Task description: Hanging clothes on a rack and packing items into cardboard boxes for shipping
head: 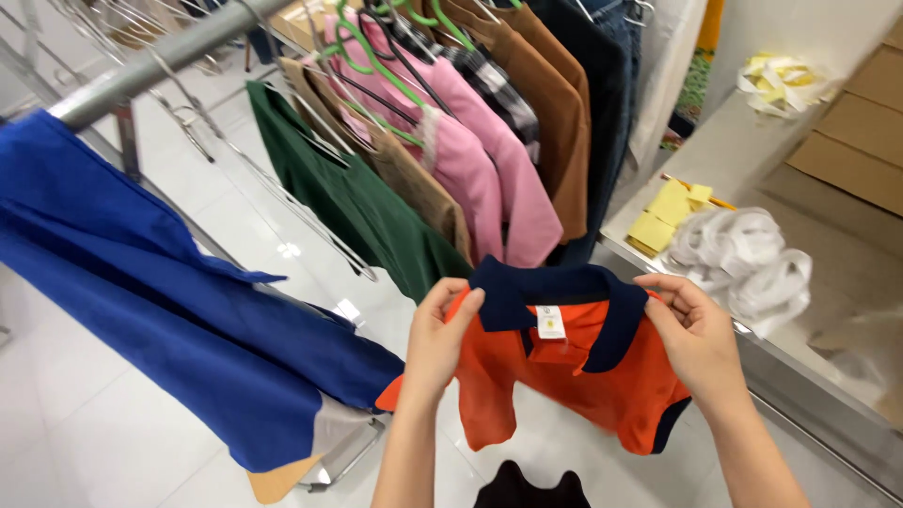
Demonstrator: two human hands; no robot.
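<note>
1. Head view: your left hand [437, 341] pinches one shoulder of the orange polo shirt [574, 376], thumb over the navy collar [555, 287], fingers closed on the cloth. Your right hand [694, 334] clamps the other shoulder the same way.
2. The shirt hangs in the air between your hands, above the white floor [113, 423], near the steel counter [752, 150] on your right and below the clothes rail [160, 56].
3. Its collar points up and away from you and its hem drops toward you; the long axis runs collar to hem, nearly vertical, with the shoulder line level. The inside neck label [551, 322] faces you.
4. Risk: both grips sit on small folds at the shoulder seams. If one pinch slackens, that side will likely drop and the shirt swing or slide to the floor.
5. Risk: the blue garment [169, 310] hangs just beside your left forearm, so a sideways sweep could snag it or tug it off the rail.
</note>
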